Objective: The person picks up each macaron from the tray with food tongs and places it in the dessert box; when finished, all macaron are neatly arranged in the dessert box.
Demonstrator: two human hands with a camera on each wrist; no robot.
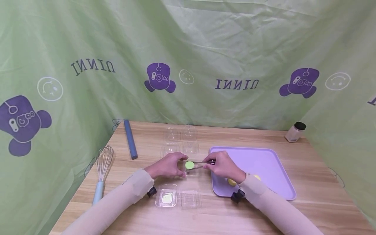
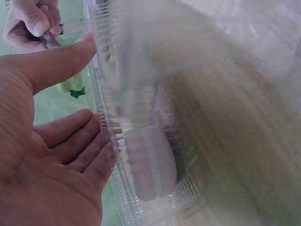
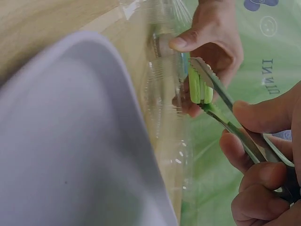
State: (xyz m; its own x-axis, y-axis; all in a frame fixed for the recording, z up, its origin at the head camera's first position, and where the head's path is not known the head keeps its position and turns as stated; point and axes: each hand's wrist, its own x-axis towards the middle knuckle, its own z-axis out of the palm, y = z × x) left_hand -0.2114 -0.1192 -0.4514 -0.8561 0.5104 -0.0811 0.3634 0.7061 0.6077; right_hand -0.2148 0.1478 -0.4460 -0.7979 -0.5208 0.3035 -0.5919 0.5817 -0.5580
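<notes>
Near the middle of the table (image 1: 317,163), the right hand's (image 1: 224,164) grip holds silver metal tongs (image 3: 214,81), whose tips pinch a round light-green macaron (image 1: 189,165) over a clear plastic box (image 1: 192,173). The left hand's (image 1: 167,165) grip is wide, thumb and fingers spread beside the box. A purple rectangular tray (image 1: 249,160) lies toward the table's right edge.

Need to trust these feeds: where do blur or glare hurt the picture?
Head: clear boxes look faint against the wooden table; left wrist: the nearest clear plastic is hazy and blurred; right wrist: small glare spots on the clear packaging, but the tongs and green macaron look fairly crisp.
</notes>
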